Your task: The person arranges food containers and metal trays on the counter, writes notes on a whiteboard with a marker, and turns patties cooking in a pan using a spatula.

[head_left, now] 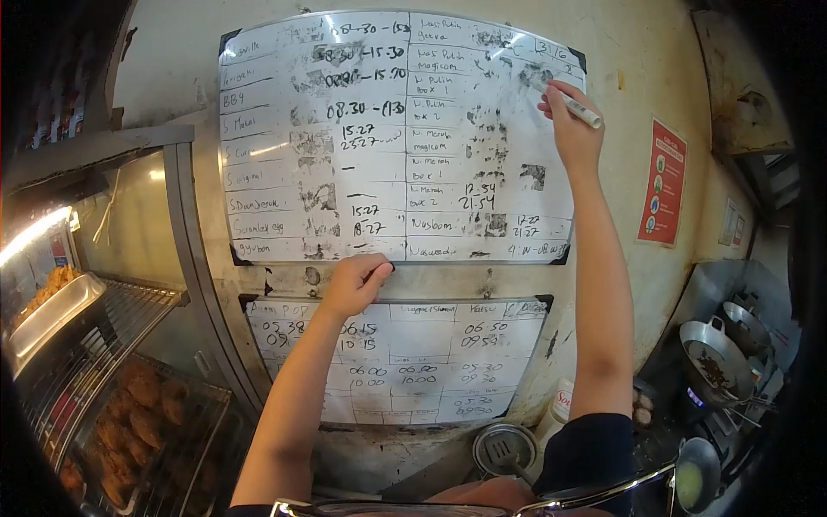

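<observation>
My right hand (573, 121) grips a white marker (581, 110). Its tip points up and left at the upper right of a large whiteboard (538, 129), near a smudged patch below the writing "31/6". Lower down, my left hand (357, 283) is closed in front of that board's bottom edge. A small dark bit shows by its thumb; I cannot make out what it is. Handwritten labels and times in black fill the large board, with many smeared patches. Below it, a second whiteboard (413, 345) carries more times, partly hidden by my left forearm.
On the left, a lit cabinet (185, 258) has wire racks with browned food pieces (133, 414) and a metal tray (60, 319). At right are a wok (715, 362) on a stove and a small pan (696, 474). A red poster (662, 183) hangs on the wall.
</observation>
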`<state>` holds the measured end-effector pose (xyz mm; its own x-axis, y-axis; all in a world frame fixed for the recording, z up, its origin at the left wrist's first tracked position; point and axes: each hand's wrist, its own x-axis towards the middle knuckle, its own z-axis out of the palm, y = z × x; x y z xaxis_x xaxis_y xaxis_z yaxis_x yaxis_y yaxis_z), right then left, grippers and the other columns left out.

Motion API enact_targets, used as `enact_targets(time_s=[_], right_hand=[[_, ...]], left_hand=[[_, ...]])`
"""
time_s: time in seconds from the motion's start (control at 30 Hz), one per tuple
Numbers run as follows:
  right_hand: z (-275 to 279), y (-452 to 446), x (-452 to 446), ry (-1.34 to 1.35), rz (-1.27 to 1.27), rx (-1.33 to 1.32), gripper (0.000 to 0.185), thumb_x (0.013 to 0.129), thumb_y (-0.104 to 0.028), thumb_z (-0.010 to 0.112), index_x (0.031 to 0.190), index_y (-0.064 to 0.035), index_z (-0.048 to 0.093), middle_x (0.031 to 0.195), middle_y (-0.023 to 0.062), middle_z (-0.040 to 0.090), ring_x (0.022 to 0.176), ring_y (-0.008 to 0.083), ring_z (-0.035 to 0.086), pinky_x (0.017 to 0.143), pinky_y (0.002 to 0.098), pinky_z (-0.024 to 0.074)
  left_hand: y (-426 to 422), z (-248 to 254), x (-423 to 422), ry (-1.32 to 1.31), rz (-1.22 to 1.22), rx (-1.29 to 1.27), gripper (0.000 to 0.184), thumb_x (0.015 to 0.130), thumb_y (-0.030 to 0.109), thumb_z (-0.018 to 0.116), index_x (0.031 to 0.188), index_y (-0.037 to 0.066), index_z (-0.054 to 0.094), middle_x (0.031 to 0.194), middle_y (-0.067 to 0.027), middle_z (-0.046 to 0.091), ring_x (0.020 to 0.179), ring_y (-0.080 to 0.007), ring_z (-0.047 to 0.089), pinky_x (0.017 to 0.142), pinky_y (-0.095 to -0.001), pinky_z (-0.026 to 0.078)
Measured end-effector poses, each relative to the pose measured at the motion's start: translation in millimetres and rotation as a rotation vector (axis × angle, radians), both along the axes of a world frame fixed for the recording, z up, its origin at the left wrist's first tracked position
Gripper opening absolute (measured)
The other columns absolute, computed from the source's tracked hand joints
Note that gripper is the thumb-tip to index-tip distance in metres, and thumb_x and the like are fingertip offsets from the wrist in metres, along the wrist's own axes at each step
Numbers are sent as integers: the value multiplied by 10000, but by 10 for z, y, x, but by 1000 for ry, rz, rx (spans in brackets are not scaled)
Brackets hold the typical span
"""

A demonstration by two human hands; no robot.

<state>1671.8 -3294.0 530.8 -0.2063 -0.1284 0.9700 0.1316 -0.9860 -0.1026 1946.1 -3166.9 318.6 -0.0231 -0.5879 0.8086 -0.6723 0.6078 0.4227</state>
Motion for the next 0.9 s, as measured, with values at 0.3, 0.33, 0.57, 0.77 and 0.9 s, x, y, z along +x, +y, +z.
enact_targets(time_s=[0.3,0.33,0.57,0.77,0.9], right_hand=[[-145,-404,-679,-130,-29,113,231,851,-142,586,968,55,618,806,108,644,681,135,629,625,222,503],[-172,-453,-728,-142,-33,133,229,852,-144,587,963,53,619,803,106,643,678,134,628,625,221,503],[-216,-413,-703,-102,-45,157,224,852,-144,586,960,49,621,800,107,643,669,135,627,623,223,505],[-160,-249,-495,-49,-38,87,229,846,-143,585,956,54,624,805,116,639,672,138,624,630,225,506],[-156,-115,-347,-21,-19,82,215,836,-144,597,956,30,633,796,104,642,671,122,621,618,209,490]], left_hand=[[-14,-3,14,-28,17,-3,255,883,166,511,675,19,505,514,-31,443,408,-111,483,416,-264,353],[-8,0,15,-25,15,13,258,884,168,510,673,20,503,515,-30,442,411,-108,486,416,-261,355],[-2,6,3,-26,31,24,272,890,177,503,671,15,492,510,-20,433,415,-95,491,416,-246,365],[-9,0,11,-4,8,37,271,890,175,504,675,11,498,511,-22,435,412,-97,490,414,-248,367],[5,8,-7,-9,22,27,271,890,174,504,674,10,499,510,-25,439,411,-97,488,415,-248,369]])
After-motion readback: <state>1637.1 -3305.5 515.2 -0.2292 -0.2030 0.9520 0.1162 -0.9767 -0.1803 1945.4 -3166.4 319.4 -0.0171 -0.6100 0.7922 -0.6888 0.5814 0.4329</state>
